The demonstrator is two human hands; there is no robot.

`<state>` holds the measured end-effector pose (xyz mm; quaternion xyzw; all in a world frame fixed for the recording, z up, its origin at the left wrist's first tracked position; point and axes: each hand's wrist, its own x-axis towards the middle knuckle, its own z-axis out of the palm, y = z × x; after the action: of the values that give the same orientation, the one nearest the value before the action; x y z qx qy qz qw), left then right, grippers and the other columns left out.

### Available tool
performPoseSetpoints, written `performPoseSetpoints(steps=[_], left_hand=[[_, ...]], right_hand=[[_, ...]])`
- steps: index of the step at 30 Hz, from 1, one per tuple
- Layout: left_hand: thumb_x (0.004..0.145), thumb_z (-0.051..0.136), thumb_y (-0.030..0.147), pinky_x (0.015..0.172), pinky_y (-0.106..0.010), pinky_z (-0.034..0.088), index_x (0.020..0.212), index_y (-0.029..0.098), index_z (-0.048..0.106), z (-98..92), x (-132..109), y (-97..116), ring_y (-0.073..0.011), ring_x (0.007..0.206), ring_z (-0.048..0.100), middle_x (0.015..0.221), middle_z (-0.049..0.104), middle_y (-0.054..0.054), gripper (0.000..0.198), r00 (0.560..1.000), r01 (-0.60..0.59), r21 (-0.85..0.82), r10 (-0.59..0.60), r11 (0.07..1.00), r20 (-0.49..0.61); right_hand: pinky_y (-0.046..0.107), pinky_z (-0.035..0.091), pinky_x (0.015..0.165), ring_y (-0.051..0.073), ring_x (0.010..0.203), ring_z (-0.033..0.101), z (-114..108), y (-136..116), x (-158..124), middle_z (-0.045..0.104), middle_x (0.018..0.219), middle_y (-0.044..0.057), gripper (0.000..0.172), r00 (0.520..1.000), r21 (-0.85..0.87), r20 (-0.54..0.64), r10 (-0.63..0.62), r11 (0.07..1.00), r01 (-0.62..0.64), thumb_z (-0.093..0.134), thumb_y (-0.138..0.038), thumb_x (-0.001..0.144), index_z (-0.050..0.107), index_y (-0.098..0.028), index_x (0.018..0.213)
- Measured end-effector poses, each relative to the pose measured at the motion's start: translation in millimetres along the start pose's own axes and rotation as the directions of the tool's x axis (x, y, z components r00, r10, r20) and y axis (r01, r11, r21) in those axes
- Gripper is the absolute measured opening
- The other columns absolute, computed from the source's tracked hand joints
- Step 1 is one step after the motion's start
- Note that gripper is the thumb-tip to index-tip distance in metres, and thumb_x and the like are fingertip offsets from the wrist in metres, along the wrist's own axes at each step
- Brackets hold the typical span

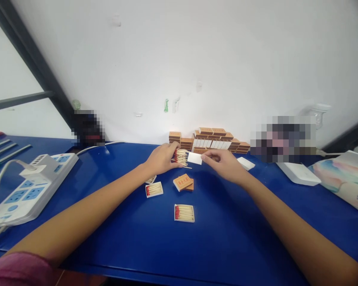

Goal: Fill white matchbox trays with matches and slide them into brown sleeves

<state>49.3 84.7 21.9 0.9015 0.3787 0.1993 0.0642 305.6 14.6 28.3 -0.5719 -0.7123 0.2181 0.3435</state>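
Left hand (162,159) is closed around a bundle of red-tipped wooden matches (181,157), low over the glossy blue worktop (226,238). Right hand (223,163) pinches a small white cardboard tray (195,158) right against the match bundle. Just nearer lie orange-brown cardboard matchbox sleeves (183,182) and two white trays filled with matches (184,213). Behind the hands stands a stack of orange-brown matchboxes (209,140). A white power strip (30,190) lies far left.

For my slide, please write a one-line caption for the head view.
Left hand grips a bundle of matches, right hand holds a white tray, near filled trays on a blue table.
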Motion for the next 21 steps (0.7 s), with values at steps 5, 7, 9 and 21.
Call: performPoseSetpoints(steps=[5,7,9,21], left_hand=[[0.083,0.083,0.049,0.081,-0.037,0.047,0.126,0.021,0.052,-0.3,2.5,2.0,-0.03,0.103,0.065,0.111,0.069,-0.008,0.06,1.0,-0.006,0.008,0.006,1.0,-0.018],[0.082,0.083,0.054,0.081,-0.037,0.047,0.127,0.02,0.052,1.1,3.2,4.1,-0.0297,0.102,0.065,0.11,0.069,-0.008,0.064,1.0,-0.018,0.008,0.018,1.0,-0.016],[0.081,0.084,0.055,0.081,-0.037,0.047,0.127,0.02,0.052,3.0,3.9,5.2,-0.0292,0.1,0.065,0.109,0.069,-0.008,0.067,0.999,-0.03,0.011,0.03,0.999,-0.011],[0.091,0.075,0.058,0.09,-0.04,0.048,0.131,0.017,0.054,-7.2,-11.1,3.3,-0.0285,0.103,0.064,0.118,0.069,-0.011,0.061,0.998,-0.061,0.087,0.063,0.994,-0.022]], right_hand=[[0.031,0.039,0.06,0.018,0.062,0.055,3.6,1.3,-7.2,0.07,0.071,0.004,0.032,0.999,-0.109,-0.035,-0.033,0.994,0.029,0.059,-0.045,0.088,0.073,-0.018,0.077],[0.031,0.039,0.061,0.018,0.063,0.055,3.1,0.8,-6.3,0.07,0.071,0.004,0.031,0.996,-0.136,-0.069,-0.051,0.99,0.041,0.058,-0.043,0.089,0.072,-0.018,0.076],[0.031,0.038,0.06,0.017,0.061,0.054,2.3,1.3,-5.2,0.067,0.067,0.004,0.032,0.992,-0.158,-0.107,-0.063,0.986,0.045,0.058,-0.044,0.089,0.071,-0.018,0.075],[0.031,0.04,0.062,0.016,0.062,0.052,10.9,8.2,-8.4,0.062,0.071,0.002,0.021,0.948,-0.229,-0.23,-0.222,0.959,0.169,0.061,-0.037,0.093,0.065,-0.02,0.081]])
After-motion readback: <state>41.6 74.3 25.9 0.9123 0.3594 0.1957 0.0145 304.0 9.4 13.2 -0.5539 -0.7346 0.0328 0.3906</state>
